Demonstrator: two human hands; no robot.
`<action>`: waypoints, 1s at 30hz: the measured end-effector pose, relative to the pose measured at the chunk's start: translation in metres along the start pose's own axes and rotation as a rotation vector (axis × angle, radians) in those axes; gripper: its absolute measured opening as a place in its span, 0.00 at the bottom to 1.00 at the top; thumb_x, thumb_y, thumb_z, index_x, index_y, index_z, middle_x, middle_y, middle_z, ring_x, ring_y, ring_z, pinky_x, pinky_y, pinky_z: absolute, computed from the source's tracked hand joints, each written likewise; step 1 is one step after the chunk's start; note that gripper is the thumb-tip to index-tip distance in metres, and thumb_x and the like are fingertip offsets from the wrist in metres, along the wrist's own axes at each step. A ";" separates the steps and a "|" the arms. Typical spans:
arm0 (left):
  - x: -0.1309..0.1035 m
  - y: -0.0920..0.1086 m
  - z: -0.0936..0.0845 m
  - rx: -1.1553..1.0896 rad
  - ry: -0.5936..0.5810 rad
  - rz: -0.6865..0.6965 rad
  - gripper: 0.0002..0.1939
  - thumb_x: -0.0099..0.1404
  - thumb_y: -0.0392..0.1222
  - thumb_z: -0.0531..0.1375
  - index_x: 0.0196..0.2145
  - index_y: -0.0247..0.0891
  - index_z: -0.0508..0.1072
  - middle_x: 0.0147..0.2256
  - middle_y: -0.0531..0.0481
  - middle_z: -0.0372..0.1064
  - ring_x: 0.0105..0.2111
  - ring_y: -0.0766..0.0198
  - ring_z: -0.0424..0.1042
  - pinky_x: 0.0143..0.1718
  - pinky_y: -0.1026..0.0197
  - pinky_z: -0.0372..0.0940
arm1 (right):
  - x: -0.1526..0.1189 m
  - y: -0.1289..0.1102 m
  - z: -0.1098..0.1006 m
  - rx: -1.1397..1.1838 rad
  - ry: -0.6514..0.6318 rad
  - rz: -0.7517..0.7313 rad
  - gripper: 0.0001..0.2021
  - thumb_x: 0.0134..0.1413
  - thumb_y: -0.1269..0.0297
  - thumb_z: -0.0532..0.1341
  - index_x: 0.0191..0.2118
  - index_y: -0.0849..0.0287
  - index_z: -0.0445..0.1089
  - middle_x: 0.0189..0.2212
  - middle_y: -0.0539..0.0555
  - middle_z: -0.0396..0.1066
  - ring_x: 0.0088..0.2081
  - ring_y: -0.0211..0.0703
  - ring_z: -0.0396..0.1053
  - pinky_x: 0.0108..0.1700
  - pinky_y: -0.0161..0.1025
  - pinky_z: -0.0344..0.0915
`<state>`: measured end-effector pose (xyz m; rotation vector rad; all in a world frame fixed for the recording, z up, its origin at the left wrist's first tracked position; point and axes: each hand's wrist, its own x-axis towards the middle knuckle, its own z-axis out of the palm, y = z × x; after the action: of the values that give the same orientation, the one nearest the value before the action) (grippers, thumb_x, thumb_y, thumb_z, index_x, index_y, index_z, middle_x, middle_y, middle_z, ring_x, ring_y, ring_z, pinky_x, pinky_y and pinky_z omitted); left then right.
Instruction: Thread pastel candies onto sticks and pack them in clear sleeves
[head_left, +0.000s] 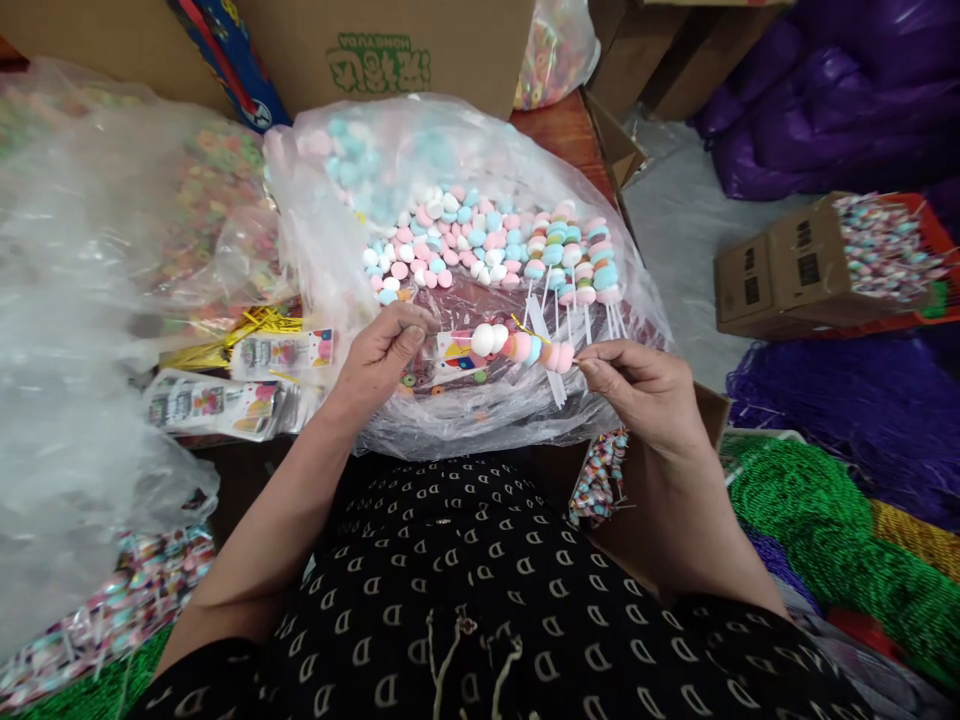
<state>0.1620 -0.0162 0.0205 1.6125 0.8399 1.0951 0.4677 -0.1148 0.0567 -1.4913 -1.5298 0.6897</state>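
1. The main risk, I judge, is round pieces sliding off the candy skewer (535, 350) at its left end, should the right hand (637, 385) tilt it or loosen
2. The crumpled clear plastic (480, 425) beneath might also snag it, if it is dragged low
3. The right thumb and forefinger grasp the skewer's right end; the left hand (382, 350) has its thumb and forefinger drawn together, on what I cannot tell
4. The skewer lies between the hands, its white pieces right of the left fingertips, its pink ones just beside the right fingertips, with loose candies (450, 240) on the far side
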 end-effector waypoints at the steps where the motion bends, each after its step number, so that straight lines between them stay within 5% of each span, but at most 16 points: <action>1: 0.000 0.001 0.001 -0.008 0.003 0.000 0.16 0.72 0.56 0.61 0.35 0.43 0.78 0.42 0.47 0.76 0.29 0.67 0.67 0.32 0.61 0.68 | 0.000 0.000 0.000 -0.005 -0.006 0.002 0.10 0.58 0.52 0.71 0.35 0.52 0.80 0.30 0.51 0.81 0.31 0.42 0.76 0.34 0.40 0.73; 5: 0.002 0.005 0.004 -0.016 0.037 0.000 0.16 0.71 0.57 0.62 0.35 0.43 0.77 0.41 0.47 0.74 0.27 0.67 0.66 0.30 0.62 0.67 | -0.003 0.000 0.003 -0.022 0.005 -0.008 0.08 0.58 0.55 0.71 0.35 0.53 0.80 0.30 0.51 0.80 0.31 0.42 0.75 0.34 0.39 0.72; 14: 0.006 0.016 0.003 0.317 -0.091 0.173 0.17 0.75 0.54 0.56 0.33 0.42 0.73 0.38 0.46 0.75 0.42 0.57 0.73 0.47 0.53 0.69 | 0.002 0.000 0.004 -0.053 -0.051 -0.069 0.04 0.59 0.61 0.69 0.34 0.53 0.78 0.30 0.51 0.78 0.33 0.41 0.74 0.37 0.39 0.70; 30: 0.003 0.016 0.002 0.544 -0.044 0.302 0.03 0.66 0.42 0.62 0.35 0.46 0.77 0.43 0.47 0.76 0.48 0.52 0.72 0.51 0.47 0.65 | 0.002 0.003 0.011 -0.111 -0.119 -0.110 0.19 0.62 0.42 0.65 0.31 0.50 0.80 0.26 0.51 0.80 0.27 0.42 0.75 0.32 0.39 0.71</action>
<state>0.1650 -0.0181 0.0362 2.2666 0.9372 1.0862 0.4599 -0.1105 0.0499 -1.4567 -1.7522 0.6470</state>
